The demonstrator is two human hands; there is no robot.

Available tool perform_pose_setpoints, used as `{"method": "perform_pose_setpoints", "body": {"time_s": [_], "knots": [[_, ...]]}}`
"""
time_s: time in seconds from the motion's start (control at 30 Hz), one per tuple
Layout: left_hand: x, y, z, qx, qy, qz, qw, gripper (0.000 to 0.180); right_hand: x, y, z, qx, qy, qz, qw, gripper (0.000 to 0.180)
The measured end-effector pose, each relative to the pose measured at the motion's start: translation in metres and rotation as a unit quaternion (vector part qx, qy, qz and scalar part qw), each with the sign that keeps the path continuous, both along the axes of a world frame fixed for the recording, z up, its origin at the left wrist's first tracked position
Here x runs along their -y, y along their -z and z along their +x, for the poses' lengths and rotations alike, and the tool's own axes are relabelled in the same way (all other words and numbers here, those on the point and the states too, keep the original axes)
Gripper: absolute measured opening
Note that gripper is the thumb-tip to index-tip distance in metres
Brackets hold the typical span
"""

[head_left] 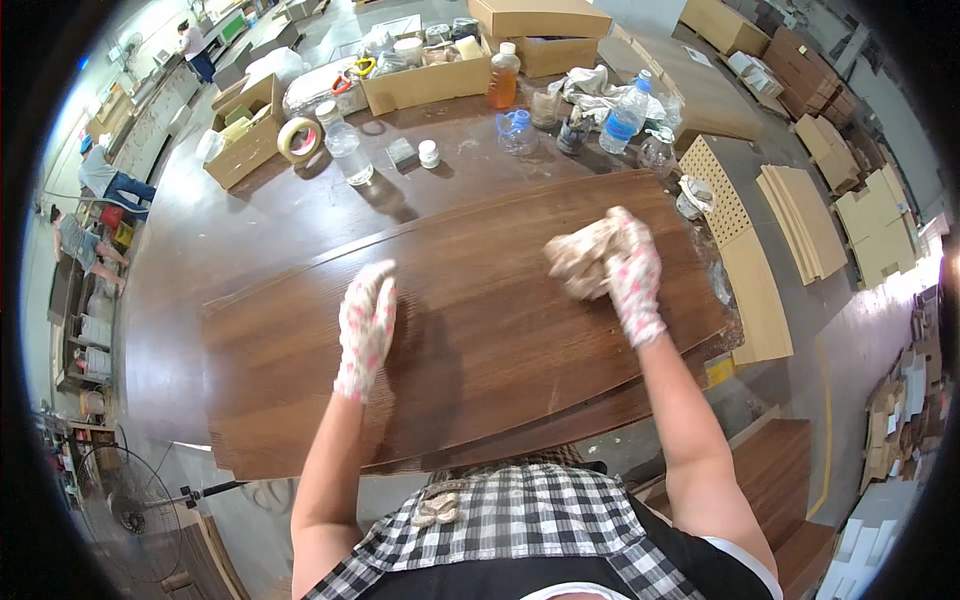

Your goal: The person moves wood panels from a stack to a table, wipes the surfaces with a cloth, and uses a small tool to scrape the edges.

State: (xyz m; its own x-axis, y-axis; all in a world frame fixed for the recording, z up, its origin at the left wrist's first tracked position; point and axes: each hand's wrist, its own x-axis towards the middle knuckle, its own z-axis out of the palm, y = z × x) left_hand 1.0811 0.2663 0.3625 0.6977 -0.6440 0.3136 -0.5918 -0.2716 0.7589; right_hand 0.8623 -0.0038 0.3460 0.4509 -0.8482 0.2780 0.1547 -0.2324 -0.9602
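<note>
A large dark brown wooden panel (480, 330) lies flat on the workbench in front of me. My left hand (366, 325), in a white glove with pink dots, rests flat on the panel's left half with fingers together, holding nothing. My right hand (632, 275), in the same kind of glove, grips a crumpled beige rag (580, 262) pressed against the panel near its far right part.
Behind the panel stand a tape roll (298, 138), plastic bottles (625, 115), an amber bottle (503, 78), small jars and cardboard boxes (425, 85). Light wooden boards (800, 220) lie at the right. A fan (130, 510) stands lower left. Other people work far left.
</note>
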Motion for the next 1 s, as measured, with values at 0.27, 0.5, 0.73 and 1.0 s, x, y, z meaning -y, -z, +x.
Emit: {"method": "perform_pose_setpoints", "body": {"time_s": [0.27,0.5,0.73,1.0], "knots": [[0.088,0.052,0.079,0.209,-0.013,0.221,0.953,0.031,-0.187,-0.008,0.099,-0.272,-0.134,-0.403,0.864,0.032],[0.062,0.052,0.047,0.172,0.044,0.129,0.976,0.023,-0.126,-0.011,0.085,-0.445,-0.082,-0.437,0.777,0.019],[0.071,0.040,0.040,0.173,0.063,0.098,0.978,0.021,0.058,-0.063,0.018,-0.685,0.233,-0.189,0.664,0.016],[0.052,0.046,0.054,0.155,0.047,0.152,0.975,0.019,-0.013,-0.031,0.096,-0.620,0.015,-0.507,0.599,0.019]]}}
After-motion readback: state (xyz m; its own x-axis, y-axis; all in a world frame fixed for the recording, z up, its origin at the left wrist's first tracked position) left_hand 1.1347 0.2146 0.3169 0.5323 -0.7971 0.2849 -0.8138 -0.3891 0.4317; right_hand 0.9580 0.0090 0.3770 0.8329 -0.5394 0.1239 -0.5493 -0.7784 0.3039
